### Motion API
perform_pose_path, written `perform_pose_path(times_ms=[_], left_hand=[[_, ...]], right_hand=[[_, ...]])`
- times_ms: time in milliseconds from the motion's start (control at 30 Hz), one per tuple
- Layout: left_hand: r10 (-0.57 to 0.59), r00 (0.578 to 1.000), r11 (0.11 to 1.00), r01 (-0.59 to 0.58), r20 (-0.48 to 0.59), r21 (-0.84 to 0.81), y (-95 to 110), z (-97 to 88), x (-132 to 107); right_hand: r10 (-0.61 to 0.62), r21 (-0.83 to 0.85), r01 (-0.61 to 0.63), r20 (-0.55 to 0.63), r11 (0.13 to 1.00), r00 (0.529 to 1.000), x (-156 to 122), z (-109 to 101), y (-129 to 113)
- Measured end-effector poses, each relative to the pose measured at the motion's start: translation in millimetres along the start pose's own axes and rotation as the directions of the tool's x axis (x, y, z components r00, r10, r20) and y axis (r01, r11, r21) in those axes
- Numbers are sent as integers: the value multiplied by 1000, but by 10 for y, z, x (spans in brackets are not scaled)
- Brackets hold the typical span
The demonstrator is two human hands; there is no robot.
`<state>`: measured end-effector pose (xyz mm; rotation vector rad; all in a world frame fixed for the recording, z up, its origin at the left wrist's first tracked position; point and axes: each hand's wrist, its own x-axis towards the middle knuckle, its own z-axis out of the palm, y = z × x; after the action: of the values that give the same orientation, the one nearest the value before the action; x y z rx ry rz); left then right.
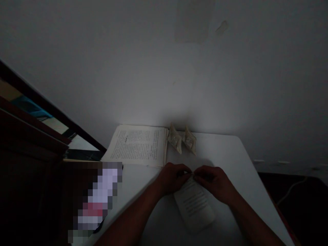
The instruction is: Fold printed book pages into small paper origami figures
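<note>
A folded printed paper strip [196, 205] lies on the white table [230, 157] in front of me. My left hand [173, 178] and my right hand [214, 181] meet at its far end, both with fingers curled and pinching the paper's top edge. Behind them stand two small folded paper shapes [182, 140] made of printed pages, side by side near the wall. An open book [137, 145] lies to their left.
A plain white wall rises right behind the table. Dark wooden furniture [38, 143] with a glass pane stands at the left. A pixelated patch [97, 201] covers something at the table's left edge. Dark floor lies to the right.
</note>
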<state>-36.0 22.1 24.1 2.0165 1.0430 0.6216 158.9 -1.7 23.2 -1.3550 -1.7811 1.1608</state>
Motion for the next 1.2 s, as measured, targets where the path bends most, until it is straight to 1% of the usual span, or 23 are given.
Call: perform_pose_path(times_ms=[200, 333, 433, 567, 700, 800, 867, 967, 1067, 1133, 1200], left_hand=[[-25, 1000, 999, 25, -5, -46, -25, 18, 2], [-34, 999, 997, 33, -11, -73, -21, 21, 6], [-43, 999, 997, 42, -17, -61, -18, 37, 11], [-61, 997, 998, 62, -51, 24, -34, 56, 25], [-28, 997, 977, 44, -75, 209, -67, 40, 37], [17, 995, 955, 12, -95, 297, -102, 15, 40], [52, 991, 939, -8, -121, 344, -132, 2, 44], [109, 983, 900, -34, -150, 434, -175, -2, 53], [159, 971, 858, -47, -177, 512, -185, 11, 58], [190, 961, 833, -50, -200, 551, -168, 36, 55], [238, 952, 812, -86, -193, 577, -137, 85, 48]], right_hand=[[-2, 87, 4, -20, 996, 1000, 18, 29, -7], [-8, 98, 13, -51, 995, 999, 10, 48, -14], [-6, 102, 12, -59, 995, 998, 14, 61, -28], [6, 88, 1, -81, 996, 997, 43, 71, -35], [32, 55, -27, -106, 998, 994, 75, 80, 4], [45, -3, -47, -155, 999, 987, 91, 99, 63], [36, -77, -53, -206, 996, 978, 101, 112, 96], [-65, -267, -5, -251, 964, 966, 122, 115, 116], [-183, -438, 66, -230, 897, 956, 151, 95, 116], [-210, -501, 69, -231, 863, 950, 169, 82, 124], [-212, -540, 50, -241, 840, 947, 183, 77, 139]])
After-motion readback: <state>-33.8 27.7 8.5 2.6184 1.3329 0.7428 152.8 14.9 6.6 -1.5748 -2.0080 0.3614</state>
